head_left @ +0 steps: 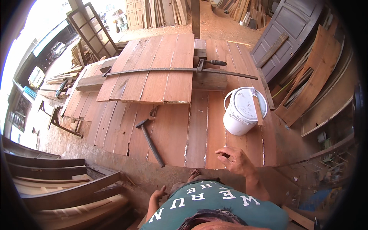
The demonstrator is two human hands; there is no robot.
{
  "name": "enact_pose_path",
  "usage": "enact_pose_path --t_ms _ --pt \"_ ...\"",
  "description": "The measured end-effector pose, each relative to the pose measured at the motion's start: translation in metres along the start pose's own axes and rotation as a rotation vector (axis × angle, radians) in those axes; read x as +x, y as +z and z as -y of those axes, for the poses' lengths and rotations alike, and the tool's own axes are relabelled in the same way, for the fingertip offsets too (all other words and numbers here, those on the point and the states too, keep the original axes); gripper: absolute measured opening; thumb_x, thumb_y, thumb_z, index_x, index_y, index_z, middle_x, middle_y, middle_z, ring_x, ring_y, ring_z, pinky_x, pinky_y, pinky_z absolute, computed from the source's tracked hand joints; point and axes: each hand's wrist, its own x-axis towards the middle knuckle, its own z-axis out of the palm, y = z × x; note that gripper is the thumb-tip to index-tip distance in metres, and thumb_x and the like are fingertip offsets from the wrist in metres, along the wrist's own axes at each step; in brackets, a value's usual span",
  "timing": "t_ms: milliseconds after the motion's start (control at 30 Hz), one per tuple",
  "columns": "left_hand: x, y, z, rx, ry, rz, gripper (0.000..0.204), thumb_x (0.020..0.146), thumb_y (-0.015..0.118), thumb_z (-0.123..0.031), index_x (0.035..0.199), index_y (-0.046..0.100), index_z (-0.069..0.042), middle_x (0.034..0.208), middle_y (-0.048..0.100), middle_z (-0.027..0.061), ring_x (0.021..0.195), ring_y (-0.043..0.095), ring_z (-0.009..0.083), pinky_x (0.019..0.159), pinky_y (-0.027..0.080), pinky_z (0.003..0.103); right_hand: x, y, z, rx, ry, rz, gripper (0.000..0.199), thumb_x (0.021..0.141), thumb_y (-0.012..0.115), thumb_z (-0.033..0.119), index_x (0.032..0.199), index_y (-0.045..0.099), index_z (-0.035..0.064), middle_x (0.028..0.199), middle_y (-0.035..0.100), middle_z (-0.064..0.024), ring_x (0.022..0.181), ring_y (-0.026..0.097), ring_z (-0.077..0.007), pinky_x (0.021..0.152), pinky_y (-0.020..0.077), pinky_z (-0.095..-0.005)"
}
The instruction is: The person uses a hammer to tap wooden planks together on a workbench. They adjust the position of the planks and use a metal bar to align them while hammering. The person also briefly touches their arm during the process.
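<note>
My right hand (237, 160) hovers over the near edge of a bench of reddish wooden planks (172, 132), fingers loosely curled and holding nothing. My left hand (158, 193) hangs low by my side near the floor, fingers apart and empty. A hammer (149, 141) with a dark handle lies on the planks to the left of my right hand. A white bucket (241, 111) with a lid stands on the planks just beyond my right hand, with a wooden stick (257, 109) resting across its lid.
A long metal bar clamp (180, 69) spans a stacked panel of boards (153, 73) at the far side. A grey panelled door (287, 30) leans at the right with boards (318, 73). Curved wooden frames (65, 188) lie at lower left. Stacked timber (172, 11) stands at the back.
</note>
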Motion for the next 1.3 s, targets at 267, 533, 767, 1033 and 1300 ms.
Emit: enact_pose_path --t_ms 267,533,767,1033,1300 --pt "-0.097 0.098 -0.081 -0.103 0.563 -0.058 0.071 0.096 0.055 -0.063 0.119 0.072 0.003 0.123 0.070 0.0227 0.122 0.063 0.0350 0.104 0.047 0.044 -0.067 -0.036 -0.030 -0.028 -0.094 0.156 0.021 0.095 0.068 0.012 0.112 0.068 -0.0002 0.099 0.072 -0.0178 0.083 0.070 -0.0308 0.075 0.0551 -0.0381" --pt "-0.110 0.237 0.010 0.411 0.194 -0.056 0.074 0.096 0.055 -0.065 0.120 0.071 0.003 0.128 0.067 0.0257 0.125 0.061 0.0393 0.105 0.046 0.044 -0.137 -0.117 -0.056 -0.055 -0.161 0.149 0.019 0.093 0.068 0.008 0.110 0.069 0.0002 0.094 0.070 -0.0151 0.085 0.070 -0.0281 0.076 0.0551 -0.0361" --pt "-0.163 0.366 -0.077 0.543 0.184 0.158 0.080 0.095 0.047 -0.074 0.119 0.073 -0.002 0.119 0.072 0.0208 0.117 0.066 0.0349 0.100 0.049 0.046 -0.190 -0.274 -0.127 -0.092 -0.029 -0.102 0.019 0.092 0.069 0.009 0.110 0.069 0.0022 0.093 0.070 -0.0145 0.082 0.069 -0.0285 0.071 0.0545 -0.0362" --pt "-0.171 0.500 -0.207 0.292 0.466 0.189 0.069 0.094 0.055 -0.064 0.113 0.074 -0.001 0.098 0.077 0.0137 0.092 0.072 0.0264 0.079 0.055 0.039 -0.200 -0.458 -0.246 -0.087 0.198 -0.200 0.018 0.092 0.069 0.009 0.109 0.070 0.0016 0.089 0.071 -0.0102 0.081 0.067 -0.0163 0.073 0.0527 -0.0307" --pt "-0.198 0.559 -0.180 0.028 0.114 -0.130 0.060 0.094 0.063 -0.051 0.122 0.070 0.002 0.104 0.076 0.0153 0.097 0.072 0.0258 0.085 0.054 0.038 -0.050 -0.498 -0.276 -0.151 -0.041 0.186 0.027 0.095 0.066 0.020 0.112 0.068 -0.0010 0.099 0.073 -0.0199 0.092 0.071 -0.0282 0.080 0.0538 -0.0369"
